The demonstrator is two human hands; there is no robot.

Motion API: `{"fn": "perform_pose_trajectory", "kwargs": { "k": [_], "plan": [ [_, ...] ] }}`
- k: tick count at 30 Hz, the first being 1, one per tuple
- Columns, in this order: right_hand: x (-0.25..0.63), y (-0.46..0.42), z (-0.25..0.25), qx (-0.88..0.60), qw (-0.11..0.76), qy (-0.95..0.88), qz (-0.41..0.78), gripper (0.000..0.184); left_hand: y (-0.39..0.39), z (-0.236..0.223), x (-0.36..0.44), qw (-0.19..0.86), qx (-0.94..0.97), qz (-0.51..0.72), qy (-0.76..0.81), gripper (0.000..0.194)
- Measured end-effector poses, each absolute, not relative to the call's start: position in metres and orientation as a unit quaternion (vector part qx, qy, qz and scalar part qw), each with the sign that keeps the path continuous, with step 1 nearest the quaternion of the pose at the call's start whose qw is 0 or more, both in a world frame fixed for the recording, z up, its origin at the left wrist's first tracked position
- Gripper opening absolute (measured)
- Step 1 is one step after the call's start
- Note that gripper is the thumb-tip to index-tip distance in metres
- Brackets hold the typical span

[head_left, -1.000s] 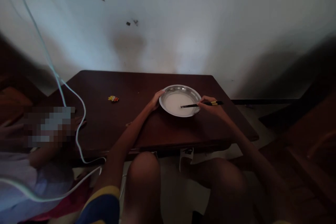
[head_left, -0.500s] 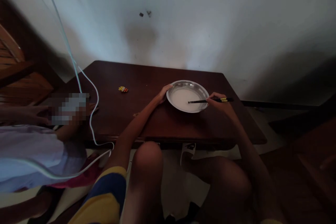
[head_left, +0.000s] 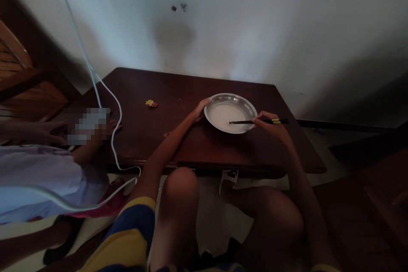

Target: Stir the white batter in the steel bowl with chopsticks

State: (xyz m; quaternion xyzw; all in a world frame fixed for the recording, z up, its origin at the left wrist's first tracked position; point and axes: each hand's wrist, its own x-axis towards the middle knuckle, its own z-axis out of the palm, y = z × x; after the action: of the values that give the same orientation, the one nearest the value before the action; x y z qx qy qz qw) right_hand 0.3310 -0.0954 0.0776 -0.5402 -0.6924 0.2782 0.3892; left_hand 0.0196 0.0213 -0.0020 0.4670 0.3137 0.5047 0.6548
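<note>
A shallow metal bowl (head_left: 246, 101) holds a pale, milky liquid (head_left: 223, 112) and rests on the dark wooden table (head_left: 178, 85). My left hand (head_left: 201, 108) grips the bowl's left rim, fingers on the outside. In my right hand (head_left: 267, 122), at the bowl's right side, are black chopsticks (head_left: 240, 122) with yellow bands near the back end. Their tips reach over the middle of the bowl, at the liquid's surface; whether they dip below it I cannot tell.
A small yellow-and-red toy figure (head_left: 151, 103) lies left of the bowl. White cables (head_left: 115, 144) hang across the table's left end. Beside me on the left, another person's arms (head_left: 91, 136) are around a blurred-out object. A pale wall (head_left: 216, 21) stands behind the table.
The whole view has shifted slightly. Both hands keep their hold on the bowl and the chopsticks, and the chopstick tips stay near the middle of the bowl.
</note>
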Motion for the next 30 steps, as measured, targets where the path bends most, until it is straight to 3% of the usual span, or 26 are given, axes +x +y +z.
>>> {"fn": "perform_pose_trajectory", "kwargs": {
  "k": [3, 9, 17, 25, 30],
  "plan": [
    [0.314, -0.092, 0.073, -0.532, 0.379, -0.706, 0.274, 0.033, 0.022, -0.004, 0.019, 0.648, 0.472, 0.509, 0.312, 0.045],
    [0.32, -0.085, 0.069, -0.579, 0.42, -0.683, 0.148, 0.021, 0.024, -0.006, 0.017, 0.649, 0.469, 0.502, 0.328, 0.045],
    [0.319, -0.096, 0.075, -0.529, 0.404, -0.684, 0.298, 0.029, 0.025, -0.004, 0.022, 0.637, 0.469, 0.505, 0.346, 0.037],
    [0.322, -0.082, 0.069, -0.583, 0.427, -0.666, 0.185, 0.016, 0.025, -0.003, 0.023, 0.633, 0.464, 0.512, 0.349, 0.033],
    [0.338, -0.096, 0.076, -0.54, 0.402, -0.686, 0.277, 0.026, 0.024, 0.0, 0.024, 0.624, 0.474, 0.511, 0.354, 0.036]
  ]
}}
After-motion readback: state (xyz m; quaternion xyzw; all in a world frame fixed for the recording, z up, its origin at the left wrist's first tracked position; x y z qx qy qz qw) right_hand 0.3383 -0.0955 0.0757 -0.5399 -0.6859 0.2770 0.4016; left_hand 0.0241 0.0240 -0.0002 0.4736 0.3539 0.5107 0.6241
